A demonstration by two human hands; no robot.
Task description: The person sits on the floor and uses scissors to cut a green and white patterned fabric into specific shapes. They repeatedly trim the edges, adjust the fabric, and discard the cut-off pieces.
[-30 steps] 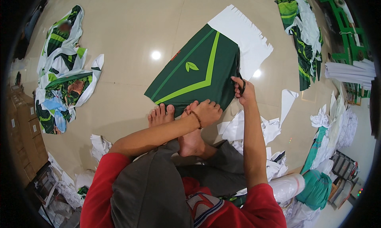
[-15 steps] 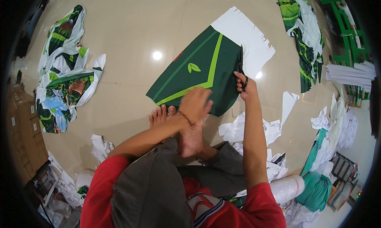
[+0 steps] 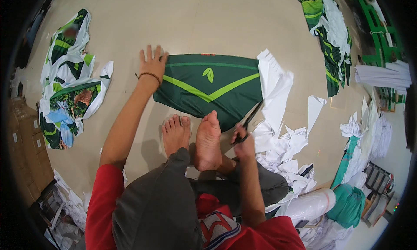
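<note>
A dark green fabric panel (image 3: 184, 74) with light green V stripes and a leaf motif lies flat on the floor in front of my feet. My left hand (image 3: 153, 65) rests at its left edge with fingers spread. In my right hand (image 3: 244, 145) are black scissors (image 3: 252, 116), their blades at the lower right edge of the panel. White fabric (image 3: 274, 82) with a fringed edge lies along the panel's right side; whether it is still joined there I cannot tell.
Printed green and white fabric (image 3: 65, 76) is heaped at the left, with a similar heap (image 3: 328, 45) at the far right. White scraps (image 3: 284, 150) lie beside my right knee. A plastic-wrapped roll (image 3: 310, 206) and a green bag (image 3: 347, 208) sit at the lower right. Cardboard boxes (image 3: 26, 141) line the left.
The panel has turned clockwise so its stripes face me squarely. My left hand went from near my feet to the panel's left edge. My right hand with the scissors came closer to me.
</note>
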